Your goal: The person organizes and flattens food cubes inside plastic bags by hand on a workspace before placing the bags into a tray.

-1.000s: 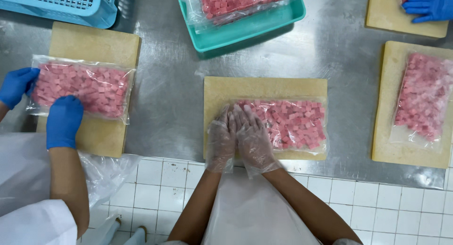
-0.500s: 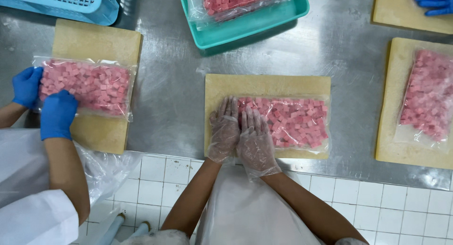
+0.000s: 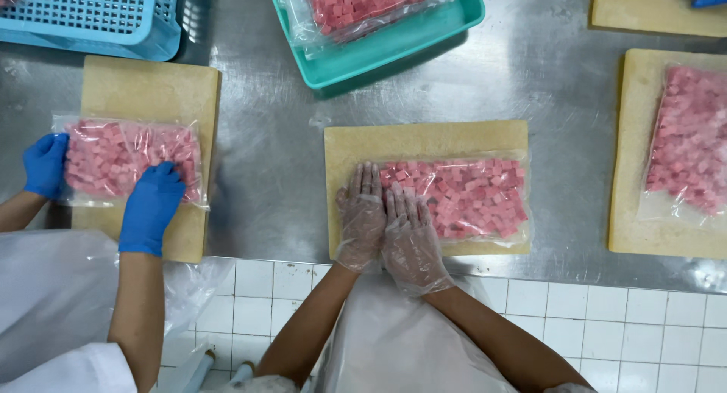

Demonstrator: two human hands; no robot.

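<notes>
— Head view: what are your hands doing?
— Your left hand [image 3: 361,215] and right hand [image 3: 409,238], in clear gloves, are lying flat side by side, fingers spread, gripping nothing. Both are pressing on the left end of the bag [image 3: 462,198] of pink cubes.
— Where is the bag sitting?
— It is lying on the board [image 3: 356,139], on the steel table [image 3: 265,173]. A teal tray [image 3: 394,48] is sitting beyond it. To your left, a co-worker's blue gloves [image 3: 151,204] are touching another bag [image 3: 125,158].
</notes>
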